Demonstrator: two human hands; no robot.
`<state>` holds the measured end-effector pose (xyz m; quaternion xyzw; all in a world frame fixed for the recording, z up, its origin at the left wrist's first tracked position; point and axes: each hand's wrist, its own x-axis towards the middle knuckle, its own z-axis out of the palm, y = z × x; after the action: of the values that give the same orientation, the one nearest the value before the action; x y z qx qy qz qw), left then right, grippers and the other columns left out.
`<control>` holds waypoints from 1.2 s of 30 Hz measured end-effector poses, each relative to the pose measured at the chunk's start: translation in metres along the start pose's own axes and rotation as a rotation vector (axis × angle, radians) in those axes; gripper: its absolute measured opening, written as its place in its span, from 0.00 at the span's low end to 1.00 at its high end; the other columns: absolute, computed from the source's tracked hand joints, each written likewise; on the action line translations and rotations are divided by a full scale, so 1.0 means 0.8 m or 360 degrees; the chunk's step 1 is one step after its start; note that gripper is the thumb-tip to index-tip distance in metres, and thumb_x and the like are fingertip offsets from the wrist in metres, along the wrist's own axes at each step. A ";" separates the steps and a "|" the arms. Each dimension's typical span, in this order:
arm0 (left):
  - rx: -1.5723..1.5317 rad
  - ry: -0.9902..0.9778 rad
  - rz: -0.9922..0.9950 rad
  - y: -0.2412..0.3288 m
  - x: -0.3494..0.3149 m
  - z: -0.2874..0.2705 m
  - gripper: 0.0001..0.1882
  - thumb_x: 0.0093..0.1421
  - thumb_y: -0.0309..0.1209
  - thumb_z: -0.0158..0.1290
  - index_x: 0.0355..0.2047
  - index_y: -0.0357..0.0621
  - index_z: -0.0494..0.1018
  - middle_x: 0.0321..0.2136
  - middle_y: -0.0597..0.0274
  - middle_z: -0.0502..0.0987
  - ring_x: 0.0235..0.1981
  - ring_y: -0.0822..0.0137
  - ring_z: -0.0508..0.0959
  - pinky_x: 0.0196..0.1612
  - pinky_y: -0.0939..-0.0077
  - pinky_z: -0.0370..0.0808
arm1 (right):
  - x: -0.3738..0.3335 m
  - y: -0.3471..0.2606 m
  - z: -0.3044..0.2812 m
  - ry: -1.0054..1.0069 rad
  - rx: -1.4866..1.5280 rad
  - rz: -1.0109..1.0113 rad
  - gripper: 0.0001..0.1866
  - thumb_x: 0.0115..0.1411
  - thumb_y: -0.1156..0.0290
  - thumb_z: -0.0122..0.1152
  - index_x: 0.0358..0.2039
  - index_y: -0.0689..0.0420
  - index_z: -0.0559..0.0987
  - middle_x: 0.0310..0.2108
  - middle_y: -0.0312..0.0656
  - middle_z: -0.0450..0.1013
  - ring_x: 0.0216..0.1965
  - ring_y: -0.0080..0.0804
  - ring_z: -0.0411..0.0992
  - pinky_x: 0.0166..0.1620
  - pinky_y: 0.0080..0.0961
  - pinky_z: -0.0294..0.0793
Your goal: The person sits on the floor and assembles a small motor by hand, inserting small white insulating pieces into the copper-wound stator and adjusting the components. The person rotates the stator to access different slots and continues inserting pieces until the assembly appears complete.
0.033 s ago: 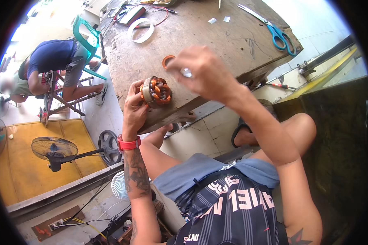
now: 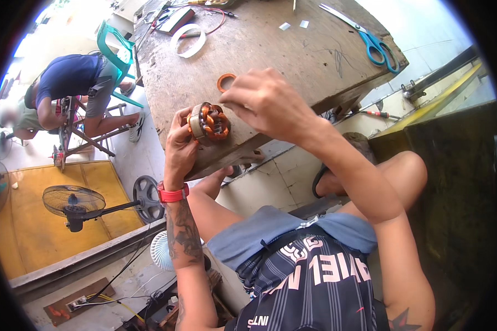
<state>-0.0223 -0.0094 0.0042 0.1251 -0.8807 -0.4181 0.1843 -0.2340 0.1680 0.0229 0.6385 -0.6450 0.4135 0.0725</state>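
Observation:
My left hand (image 2: 180, 146) grips a motor stator (image 2: 209, 123) by its side, at the near left edge of the wooden table. Orange-brown copper windings bulge from the stator's pale core and face right. Close to its upper right is my right hand (image 2: 269, 105), fingers pinched together and slightly apart from the windings. Whatever the pinch holds, if anything, is too small or hidden to make out. Just beyond these fingertips a small coil of copper-coloured wire (image 2: 225, 83) lies on the table, partly covered by the right hand.
On the wooden table (image 2: 270, 47) lie a white ring (image 2: 188, 41), blue-handled scissors (image 2: 374, 47), thin wire strands (image 2: 339, 58) and a meter (image 2: 175, 21) with leads. At left, a person (image 2: 74, 80) bends beside a green chair (image 2: 115, 55). A fan (image 2: 73, 201) stands lower left.
My right hand has shifted slightly left and down, its fingers closing together nearer the stator. A shiny spot between its fingers no longer shows. The left hand keeps its hold.

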 end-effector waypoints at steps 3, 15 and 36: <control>0.0060 -0.0003 0.0074 0.000 0.002 -0.002 0.20 0.57 0.18 0.62 0.50 0.43 0.85 0.57 0.54 0.74 0.59 0.58 0.75 0.61 0.67 0.73 | -0.012 0.008 0.031 0.0108 -0.0246 -0.0179 0.09 0.60 0.67 0.68 0.40 0.54 0.85 0.43 0.38 0.81 0.50 0.35 0.78 0.57 0.36 0.73; -0.0341 0.0167 -0.0107 -0.012 0.002 0.006 0.20 0.58 0.12 0.59 0.52 0.32 0.82 0.59 0.57 0.73 0.58 0.65 0.77 0.61 0.73 0.75 | -0.022 0.040 0.016 -0.0073 -0.0376 -0.0219 0.09 0.61 0.65 0.69 0.39 0.53 0.83 0.39 0.36 0.77 0.46 0.35 0.76 0.54 0.35 0.74; -0.0441 0.0200 -0.0108 -0.021 -0.003 0.004 0.20 0.60 0.12 0.60 0.53 0.28 0.79 0.60 0.56 0.73 0.59 0.65 0.77 0.62 0.71 0.75 | -0.023 0.051 0.015 -0.0168 -0.0219 -0.0013 0.09 0.65 0.68 0.64 0.45 0.47 0.85 0.40 0.38 0.77 0.46 0.37 0.78 0.57 0.37 0.71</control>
<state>-0.0205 -0.0166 -0.0111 0.1541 -0.7966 -0.5329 0.2403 -0.2618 0.1682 -0.0148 0.6555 -0.6722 0.3337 0.0839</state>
